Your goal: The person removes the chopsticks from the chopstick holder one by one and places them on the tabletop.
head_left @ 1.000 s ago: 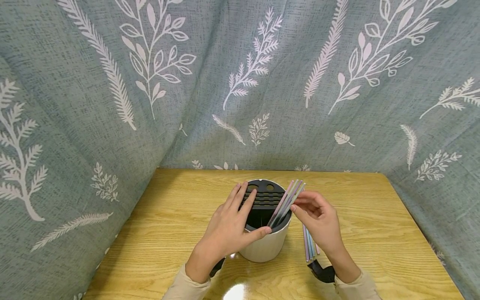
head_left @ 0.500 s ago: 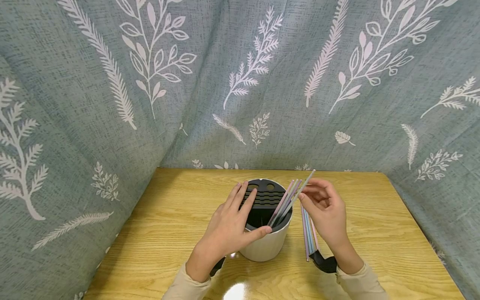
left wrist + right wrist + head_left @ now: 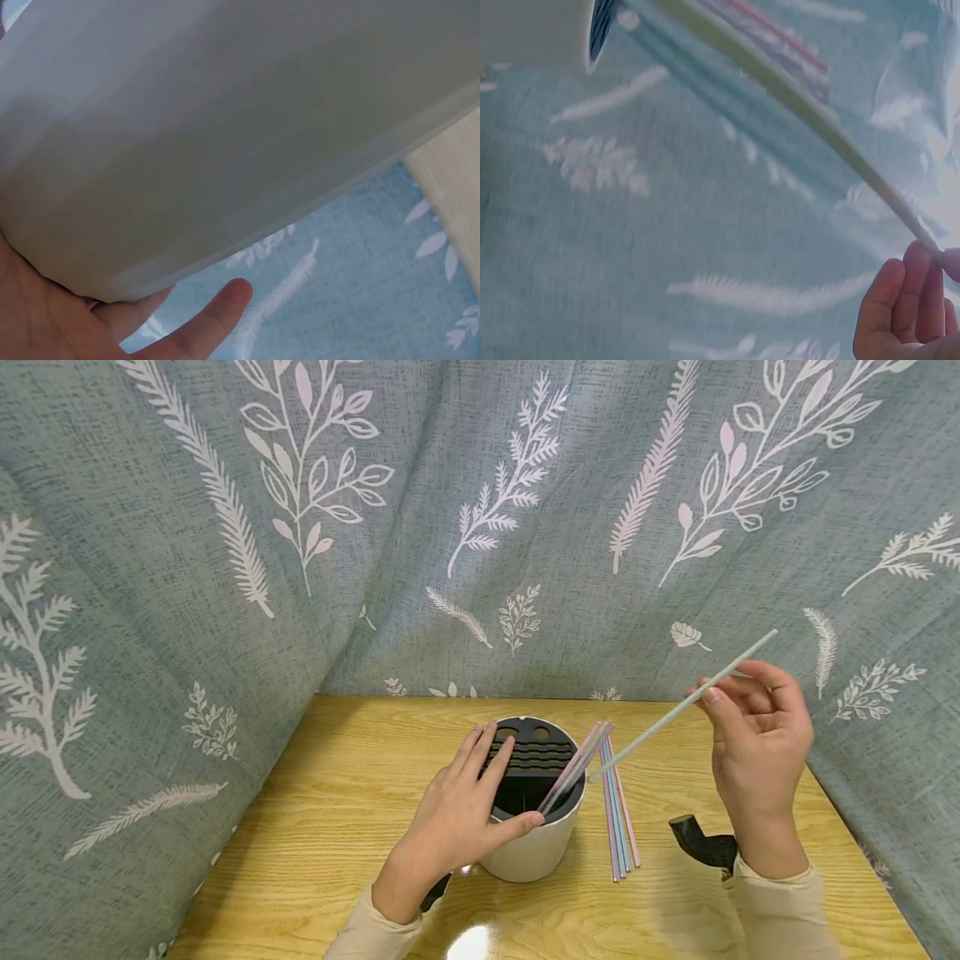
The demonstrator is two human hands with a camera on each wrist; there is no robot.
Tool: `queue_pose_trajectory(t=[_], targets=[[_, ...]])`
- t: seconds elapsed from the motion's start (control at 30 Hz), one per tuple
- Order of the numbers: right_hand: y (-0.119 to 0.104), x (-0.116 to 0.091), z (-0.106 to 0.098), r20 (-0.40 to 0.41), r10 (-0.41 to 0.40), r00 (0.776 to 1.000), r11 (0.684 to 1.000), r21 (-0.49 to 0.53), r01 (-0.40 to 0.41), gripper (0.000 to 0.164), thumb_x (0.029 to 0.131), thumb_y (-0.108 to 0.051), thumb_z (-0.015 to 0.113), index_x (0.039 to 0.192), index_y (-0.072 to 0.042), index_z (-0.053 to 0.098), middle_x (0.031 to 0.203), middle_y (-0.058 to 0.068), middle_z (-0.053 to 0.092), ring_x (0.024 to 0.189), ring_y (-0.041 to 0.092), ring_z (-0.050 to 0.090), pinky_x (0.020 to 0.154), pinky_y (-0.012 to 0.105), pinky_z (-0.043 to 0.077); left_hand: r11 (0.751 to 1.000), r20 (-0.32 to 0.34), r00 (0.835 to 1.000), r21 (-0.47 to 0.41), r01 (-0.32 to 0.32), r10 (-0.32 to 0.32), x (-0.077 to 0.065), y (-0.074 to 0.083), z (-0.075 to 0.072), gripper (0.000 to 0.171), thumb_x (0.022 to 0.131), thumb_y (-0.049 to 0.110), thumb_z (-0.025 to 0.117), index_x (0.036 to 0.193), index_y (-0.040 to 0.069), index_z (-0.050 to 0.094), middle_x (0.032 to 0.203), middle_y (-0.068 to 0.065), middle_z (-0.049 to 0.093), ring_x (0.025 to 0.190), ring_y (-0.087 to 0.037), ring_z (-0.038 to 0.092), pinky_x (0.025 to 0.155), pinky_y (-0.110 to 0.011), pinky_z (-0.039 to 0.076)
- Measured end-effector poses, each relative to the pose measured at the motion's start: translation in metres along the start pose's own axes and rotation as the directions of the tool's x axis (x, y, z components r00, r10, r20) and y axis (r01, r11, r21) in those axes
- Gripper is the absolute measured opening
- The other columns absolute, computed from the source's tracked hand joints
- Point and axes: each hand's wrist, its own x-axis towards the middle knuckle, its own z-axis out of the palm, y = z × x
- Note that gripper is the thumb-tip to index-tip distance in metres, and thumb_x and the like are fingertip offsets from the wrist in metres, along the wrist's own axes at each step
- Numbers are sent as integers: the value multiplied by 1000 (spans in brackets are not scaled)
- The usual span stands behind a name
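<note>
A white round container (image 3: pixel 528 858) with a black slotted lid (image 3: pixel 536 760) stands on the table. My left hand (image 3: pixel 465 818) rests on its left side and lid, fingers spread and straight, thumb along the front rim. The left wrist view shows the palm against the pale wall (image 3: pixel 225 165). Several pink and purple translucent straws (image 3: pixel 576 768) lean out of the lid's dark opening. To the right of the container, my right hand (image 3: pixel 761 747) pinches one pale green straw (image 3: pixel 667 718) near its upper end. It slants down, its lower tip overlapping the container's right rim in the head view.
Several purple, blue and pink straws (image 3: pixel 618 827) lie on the wooden table (image 3: pixel 337 793) just right of the container. A leaf-patterned curtain (image 3: pixel 420 527) encloses the back and both sides. A black camera mount (image 3: pixel 701 843) sticks out from the right wrist.
My right hand has drawn the pale green straw out of the container and carried it up and to the right. The left hand and container have stayed in place.
</note>
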Motion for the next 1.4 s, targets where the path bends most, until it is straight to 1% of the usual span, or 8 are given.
queue_pose_trajectory(t=[0.13, 0.2, 0.33, 0.47, 0.6, 0.73, 1.1, 1.4], targets=[[0, 4, -26, -29, 67, 997, 986, -154, -70, 36, 87, 27, 57, 121, 19, 51, 90, 22, 67, 84, 32, 70, 81, 35, 56, 1000, 10, 1000, 1, 10, -10, -1, 0, 0, 99, 88, 85, 34, 162, 20, 22, 168, -1, 1, 152, -18, -1, 97, -56, 46], [7, 4, -42, -44, 124, 991, 944, -303, -131, 35, 89, 21, 60, 122, 14, 54, 91, 17, 69, 84, 26, 71, 80, 31, 56, 1000, 13, 1000, 2, 15, -15, -2, -1, 0, 99, 87, 85, 34, 162, 21, 22, 168, 0, 1, 152, -19, -1, 97, -56, 46], [26, 1, -79, -70, 295, 953, 784, -553, -283, 34, 93, 8, 65, 125, 1, 58, 94, 5, 72, 82, 16, 70, 79, 24, 55, 1000, 16, 1000, 2, 19, -19, -2, -1, -1, 99, 87, 85, 33, 162, 21, 21, 168, 0, 1, 152, -18, -2, 97, -56, 46], [50, -2, -113, -83, 465, 881, 569, -735, -369, 37, 97, -3, 66, 131, -2, 54, 96, -3, 72, 81, 10, 68, 77, 21, 54, 1000, 20, 1000, -3, 24, -23, -2, 0, -1, 99, 87, 85, 34, 162, 21, 21, 168, 1, 0, 152, -18, -1, 97, -57, 46], [76, -6, -141, -116, 592, 798, 373, -838, -398, 45, 98, -8, 65, 137, 7, 47, 103, 12, 72, 81, 9, 68, 75, 24, 56, 1000, 21, 1000, -5, 22, -22, -2, 0, 0, 99, 87, 85, 34, 162, 21, 20, 168, 1, -1, 152, -20, 1, 96, -57, 46], [97, -11, -160, -170, 667, 725, 258, -860, -440, 48, 98, -9, 64, 138, 10, 45, 109, 26, 68, 82, 18, 70, 78, 36, 57, 1000, 19, 1000, -7, 15, -15, -2, 0, 0, 99, 88, 84, 35, 162, 21, 20, 168, 1, -2, 152, -19, 0, 96, -56, 46], [131, -23, -174, -238, 739, 630, 88, -893, -442, 44, 96, -9, 65, 132, 11, 50, 103, 25, 70, 82, 30, 71, 72, 41, 57, 1000, 15, 1000, -4, 5, -5, -1, 0, -1, 98, 88, 84, 35, 162, 21, 20, 168, 0, -1, 151, -16, -5, 96, -55, 47], [138, -25, -172, -267, 748, 607, 42, -894, -446, 42, 96, -9, 65, 130, 10, 52, 104, 23, 71, 80, 26, 71, 70, 39, 57, 1000, 16, 1000, -8, 2, -2, 0, 0, -1, 98, 88, 83, 36, 162, 20, 21, 168, 0, 1, 152, -17, -3, 95, -55, 47]])
